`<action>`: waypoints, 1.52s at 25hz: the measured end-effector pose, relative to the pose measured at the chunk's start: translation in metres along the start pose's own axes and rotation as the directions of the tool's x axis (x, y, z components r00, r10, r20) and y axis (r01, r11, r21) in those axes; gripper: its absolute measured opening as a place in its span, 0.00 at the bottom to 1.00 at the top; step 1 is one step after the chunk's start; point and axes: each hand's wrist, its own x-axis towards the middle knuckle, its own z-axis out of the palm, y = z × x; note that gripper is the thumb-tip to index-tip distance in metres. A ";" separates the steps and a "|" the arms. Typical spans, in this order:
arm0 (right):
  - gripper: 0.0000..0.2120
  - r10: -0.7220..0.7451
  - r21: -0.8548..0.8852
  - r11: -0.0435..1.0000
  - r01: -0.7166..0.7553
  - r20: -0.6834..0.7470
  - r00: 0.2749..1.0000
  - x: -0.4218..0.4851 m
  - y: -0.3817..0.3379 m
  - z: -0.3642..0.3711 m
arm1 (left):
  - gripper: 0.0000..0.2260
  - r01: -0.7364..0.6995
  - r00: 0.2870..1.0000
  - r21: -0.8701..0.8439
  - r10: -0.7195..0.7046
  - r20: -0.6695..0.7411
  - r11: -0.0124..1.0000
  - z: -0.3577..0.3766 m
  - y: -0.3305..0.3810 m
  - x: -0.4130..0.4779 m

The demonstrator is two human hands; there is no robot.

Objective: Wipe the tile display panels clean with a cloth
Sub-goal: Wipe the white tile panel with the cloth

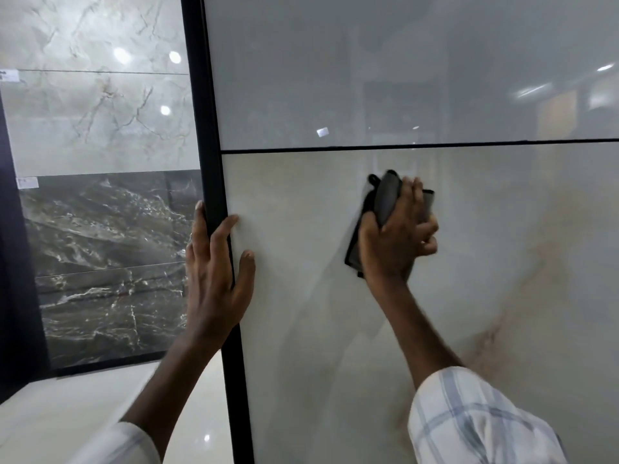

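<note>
Right hand [397, 236] grips a dark cloth [385, 202], fingers curled over its folded bulk and pressing it flat against the cream tile [485, 262], just below the black joint [335, 149] that divides this tile from the grey tile [335, 78] above. Cloth lies with its long axis roughly upright, tilted slightly, its lower corner showing beneath the heel of the hand. Left hand [214, 262] holds the black frame [209, 128] at the panel's left edge, thumb and one finger on the tile face, other fingers wrapped behind the frame; it holds no cloth. Head view only: unwiped cream surface extends mainly to the right of and below the cloth, so the right hand is judged the nearer for the next stroke. Left hand appears to steady the panel. Marble panels [100, 128] stand behind at left, well apart.
</note>
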 end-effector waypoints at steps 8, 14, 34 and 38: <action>0.30 -0.717 -0.164 0.673 0.721 0.092 0.691 0.077 0.036 -0.012 | 0.24 -0.016 0.998 0.038 0.019 -0.064 0.999 0.005 0.005 0.016; 0.43 0.252 -0.056 0.966 -0.251 0.019 0.967 0.096 0.022 -0.019 | 0.25 0.027 0.999 0.009 -0.026 -0.048 1.000 0.006 0.007 0.015; 0.33 -0.807 -0.088 0.552 0.829 0.191 0.558 0.040 -0.025 0.003 | 0.22 0.095 0.994 -0.371 -0.109 -0.018 0.924 0.008 -0.021 -0.003; 0.36 -0.349 -0.024 0.936 0.352 0.090 0.933 0.037 -0.050 0.010 | 0.23 0.095 0.993 -0.410 -0.114 -0.023 0.907 0.010 -0.022 -0.002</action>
